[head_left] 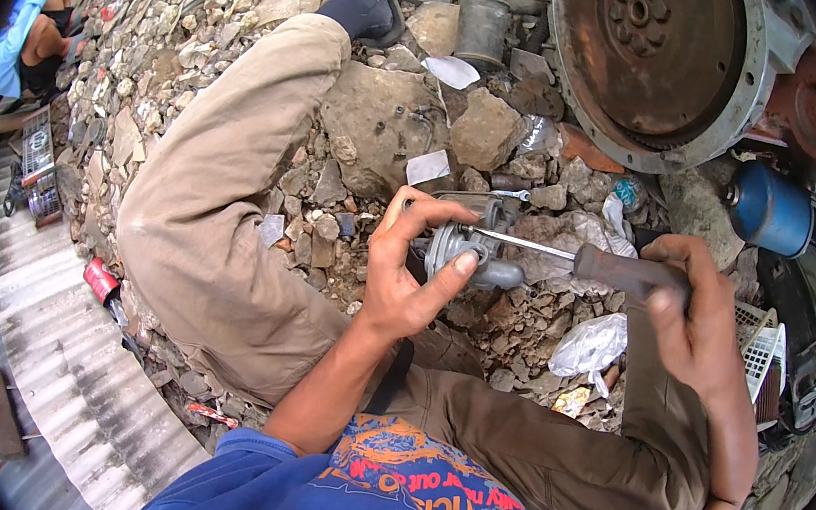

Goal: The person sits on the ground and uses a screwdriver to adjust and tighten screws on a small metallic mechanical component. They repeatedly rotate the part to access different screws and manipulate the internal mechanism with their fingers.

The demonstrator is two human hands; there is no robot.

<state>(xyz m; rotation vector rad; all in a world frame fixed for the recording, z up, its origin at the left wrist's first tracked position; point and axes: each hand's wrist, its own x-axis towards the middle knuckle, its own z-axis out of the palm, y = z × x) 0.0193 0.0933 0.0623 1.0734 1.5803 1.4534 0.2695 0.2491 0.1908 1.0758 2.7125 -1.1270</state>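
Note:
My left hand (410,267) grips a small grey metal part (469,252), rounded like a pump or carburettor body, held above the rubble between my knees. A screwdriver (569,256) with a dark handle lies in my right hand (686,305); its thin steel shaft points left and its tip rests on the top of the grey part. My thumb presses the front of the part. I sit on stony ground with my khaki trouser legs spread to either side.
A large rusty flywheel housing (663,68) stands ahead on the right, a blue cylinder (771,208) beside it. Rocks, paper scraps and a crumpled plastic bag (589,344) litter the ground. Corrugated sheet (57,336) lies left. Another person (25,35) crouches far left.

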